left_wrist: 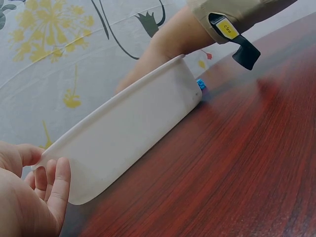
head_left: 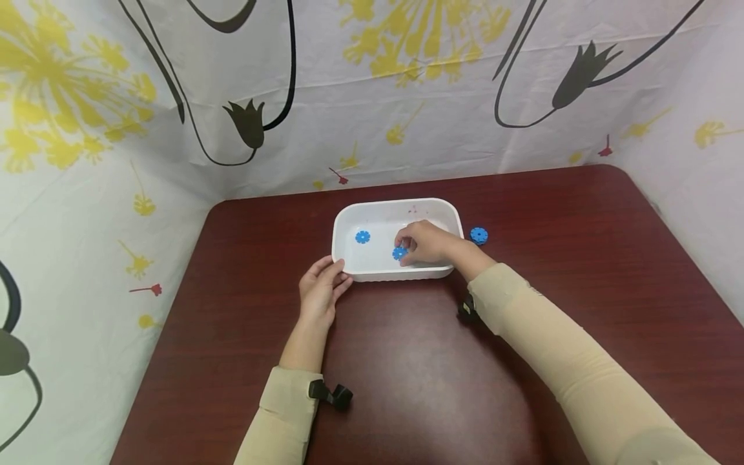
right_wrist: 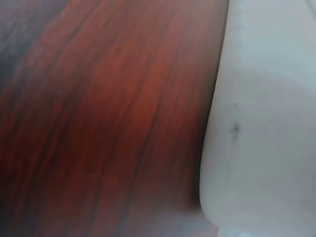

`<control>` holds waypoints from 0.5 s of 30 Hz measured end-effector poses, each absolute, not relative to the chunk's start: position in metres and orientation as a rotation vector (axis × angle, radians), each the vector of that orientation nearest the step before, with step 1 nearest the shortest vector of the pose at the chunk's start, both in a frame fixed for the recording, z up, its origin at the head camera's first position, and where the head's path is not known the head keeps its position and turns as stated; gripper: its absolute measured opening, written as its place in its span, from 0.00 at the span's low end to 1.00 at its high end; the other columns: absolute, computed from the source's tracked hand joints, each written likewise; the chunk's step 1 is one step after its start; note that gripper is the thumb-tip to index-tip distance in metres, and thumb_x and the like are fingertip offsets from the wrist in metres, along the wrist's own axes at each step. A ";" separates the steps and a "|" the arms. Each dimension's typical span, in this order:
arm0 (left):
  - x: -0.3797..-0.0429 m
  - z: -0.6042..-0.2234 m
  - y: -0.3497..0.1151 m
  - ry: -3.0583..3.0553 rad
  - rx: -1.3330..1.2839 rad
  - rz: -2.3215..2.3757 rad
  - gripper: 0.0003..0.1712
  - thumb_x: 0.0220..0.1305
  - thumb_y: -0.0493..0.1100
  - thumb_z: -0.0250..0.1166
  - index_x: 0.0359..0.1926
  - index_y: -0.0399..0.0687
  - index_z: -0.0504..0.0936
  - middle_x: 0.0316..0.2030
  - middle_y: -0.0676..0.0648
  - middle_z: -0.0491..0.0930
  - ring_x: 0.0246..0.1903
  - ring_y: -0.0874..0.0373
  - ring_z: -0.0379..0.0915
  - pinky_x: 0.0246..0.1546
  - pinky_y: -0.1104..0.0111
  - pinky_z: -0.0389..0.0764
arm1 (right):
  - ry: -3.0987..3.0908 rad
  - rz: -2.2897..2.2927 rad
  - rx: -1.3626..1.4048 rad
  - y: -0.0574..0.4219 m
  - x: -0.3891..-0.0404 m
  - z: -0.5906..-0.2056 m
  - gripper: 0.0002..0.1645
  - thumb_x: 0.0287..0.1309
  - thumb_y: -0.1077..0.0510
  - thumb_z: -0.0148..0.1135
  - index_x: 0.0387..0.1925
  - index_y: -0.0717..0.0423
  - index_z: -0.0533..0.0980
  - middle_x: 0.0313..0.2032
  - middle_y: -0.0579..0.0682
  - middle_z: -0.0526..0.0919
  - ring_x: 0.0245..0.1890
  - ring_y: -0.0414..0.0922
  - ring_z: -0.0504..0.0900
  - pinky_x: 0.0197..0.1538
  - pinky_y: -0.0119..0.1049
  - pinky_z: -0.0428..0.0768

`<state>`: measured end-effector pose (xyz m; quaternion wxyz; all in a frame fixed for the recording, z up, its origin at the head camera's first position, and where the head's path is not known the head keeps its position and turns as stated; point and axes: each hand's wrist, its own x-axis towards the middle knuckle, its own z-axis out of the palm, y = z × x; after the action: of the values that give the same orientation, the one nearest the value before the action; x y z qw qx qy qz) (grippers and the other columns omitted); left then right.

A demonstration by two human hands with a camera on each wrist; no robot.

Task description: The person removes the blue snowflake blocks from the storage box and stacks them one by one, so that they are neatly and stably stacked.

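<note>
A white plastic tray stands toward the far side of the table. My left hand grips the tray's near left corner, thumb over the rim and fingers against the outer wall, as the left wrist view of the tray also shows. Inside the tray, my right hand pinches a blue interlocking disc with a notched edge, near the tray floor. Another blue disc lies flat in the tray's left part. The right wrist view shows only the tray's outer wall and tabletop; the hand is out of it.
Just right of the tray, a small stack of blue discs sits on the dark red wooden table. A white patterned cloth hangs behind and along both sides. Each wrist carries a black camera mount.
</note>
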<state>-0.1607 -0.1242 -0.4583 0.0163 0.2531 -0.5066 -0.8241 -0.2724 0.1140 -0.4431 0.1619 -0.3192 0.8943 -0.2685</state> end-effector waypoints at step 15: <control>-0.161 -0.460 -0.123 -1.581 0.784 -2.559 0.18 0.64 0.33 0.69 0.54 0.40 0.77 0.32 0.48 0.81 0.25 0.61 0.79 0.34 0.69 0.89 | 2.573 -0.764 -0.792 0.115 -0.272 -0.440 0.30 0.55 0.58 0.77 0.54 0.61 0.71 0.38 0.55 0.82 0.38 0.48 0.78 0.50 0.43 0.79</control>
<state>-0.1605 -0.1235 -0.4599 0.0165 0.2521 -0.5085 -0.8232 -0.2719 0.1150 -0.4400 0.1709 -0.2788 0.9059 -0.2692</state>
